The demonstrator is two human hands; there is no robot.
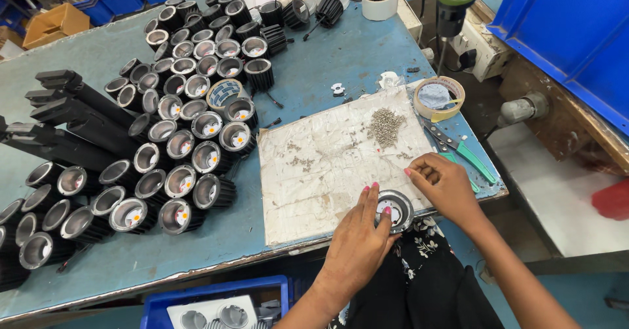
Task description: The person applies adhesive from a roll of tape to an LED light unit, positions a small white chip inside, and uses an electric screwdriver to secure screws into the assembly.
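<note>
My left hand [357,237] grips a round black lamp housing with a shiny reflector [395,209] at the near edge of a worn white board [327,165]. My right hand [445,185] hovers just right of the housing with fingertips pinched together near its rim; whether a screw is between them is too small to tell. A small heap of grey screws [385,124] lies at the board's far right, with a few scattered screws [298,162] near its middle.
Several black finned lamp housings [190,132] crowd the left of the blue-grey table, with long black parts [72,116] beyond them. A tape roll [439,98] and green-handled pliers [462,151] lie at the right edge. A blue crate [216,303] sits below the table.
</note>
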